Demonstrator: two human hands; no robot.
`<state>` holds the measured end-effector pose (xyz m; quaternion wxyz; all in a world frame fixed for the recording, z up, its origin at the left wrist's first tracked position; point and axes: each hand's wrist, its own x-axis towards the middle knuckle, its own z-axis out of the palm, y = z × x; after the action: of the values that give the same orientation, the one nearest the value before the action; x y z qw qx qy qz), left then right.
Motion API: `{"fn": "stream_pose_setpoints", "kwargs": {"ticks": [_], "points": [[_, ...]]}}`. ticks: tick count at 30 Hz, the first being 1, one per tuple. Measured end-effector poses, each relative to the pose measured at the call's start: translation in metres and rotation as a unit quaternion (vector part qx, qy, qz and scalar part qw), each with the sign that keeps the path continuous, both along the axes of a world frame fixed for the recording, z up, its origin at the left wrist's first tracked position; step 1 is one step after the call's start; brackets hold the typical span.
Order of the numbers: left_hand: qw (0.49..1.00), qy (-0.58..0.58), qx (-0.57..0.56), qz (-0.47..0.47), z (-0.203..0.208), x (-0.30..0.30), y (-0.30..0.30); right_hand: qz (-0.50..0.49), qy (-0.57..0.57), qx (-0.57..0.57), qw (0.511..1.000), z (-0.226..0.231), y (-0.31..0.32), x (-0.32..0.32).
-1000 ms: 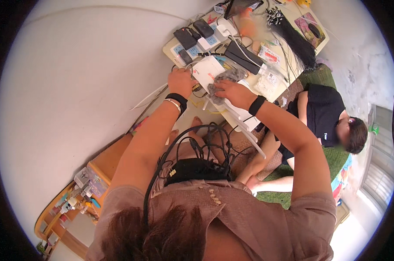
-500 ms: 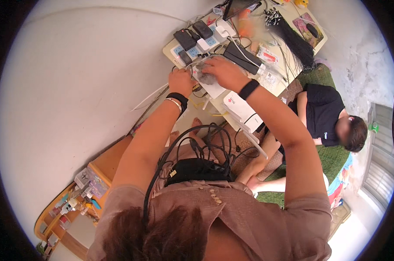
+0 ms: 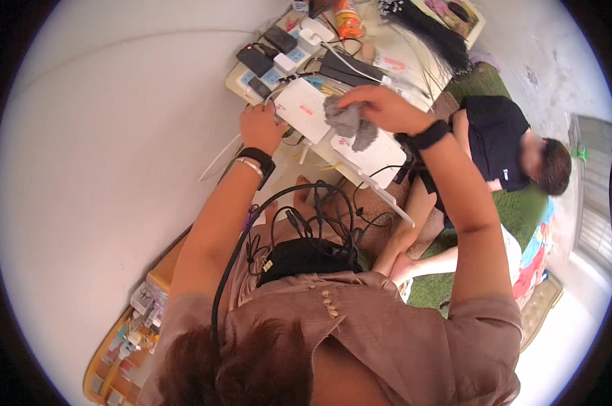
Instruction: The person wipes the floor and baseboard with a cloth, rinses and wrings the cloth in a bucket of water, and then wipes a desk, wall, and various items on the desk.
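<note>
My right hand [image 3: 390, 110] is closed on a crumpled grey cloth [image 3: 346, 123], which hangs from the fingers over the gap between two white devices. My left hand [image 3: 261, 128] grips the left edge of a flat white box [image 3: 302, 108] with red print, lying tilted near the table's edge; its fingertips are partly hidden. Just right of the box is a white router [image 3: 372, 161] with stick antennas pointing toward me. The cloth covers part of the router's upper edge.
Power strips [image 3: 272, 76] with black adapters stand behind the box on the table. A dark flat device [image 3: 350, 70], an orange packet [image 3: 348, 20] and a bundle of black cables [image 3: 431, 34] lie farther back. A person in black [image 3: 492, 145] sits at the right. Cables [image 3: 319, 216] loop before my waist.
My right hand has carried the grey cloth off the white box, rightward to beside the router. My left hand stays at the box's left edge. The whole view has shifted slightly.
</note>
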<state>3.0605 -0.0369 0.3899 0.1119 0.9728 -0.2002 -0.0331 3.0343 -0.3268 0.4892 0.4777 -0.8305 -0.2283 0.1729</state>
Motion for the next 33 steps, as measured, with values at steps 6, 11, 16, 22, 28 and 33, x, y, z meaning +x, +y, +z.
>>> {"fn": "stream_pose_setpoints", "kwargs": {"ticks": [6, 11, 16, 22, 28, 33], "points": [[0.987, -0.017, -0.111, -0.114, 0.037, -0.015, -0.010, -0.240, 0.119, 0.089, 0.959, 0.097, -0.083, -0.106], [0.921, 0.180, -0.157, -0.307, 0.035, -0.022, -0.038, -0.488, -0.019, 0.219, 0.845, 0.102, -0.139, -0.254], [0.895, 0.225, -0.104, -0.371, 0.034, -0.029, -0.069, -0.628, -0.176, 0.542, 0.530, 0.183, -0.114, -0.309], [0.887, 0.221, -0.088, -0.397, 0.019, -0.040, -0.085, -0.615, -0.255, 0.424, 0.614, 0.257, -0.166, -0.424], [0.893, 0.188, -0.082, -0.401, 0.005, -0.046, -0.090, -0.605, -0.101, 0.209, 0.762, 0.191, -0.161, -0.359], [0.910, 0.165, -0.089, -0.371, -0.011, -0.053, -0.075, -0.330, 0.026, 0.067, 0.941, 0.093, -0.119, -0.210]]}}
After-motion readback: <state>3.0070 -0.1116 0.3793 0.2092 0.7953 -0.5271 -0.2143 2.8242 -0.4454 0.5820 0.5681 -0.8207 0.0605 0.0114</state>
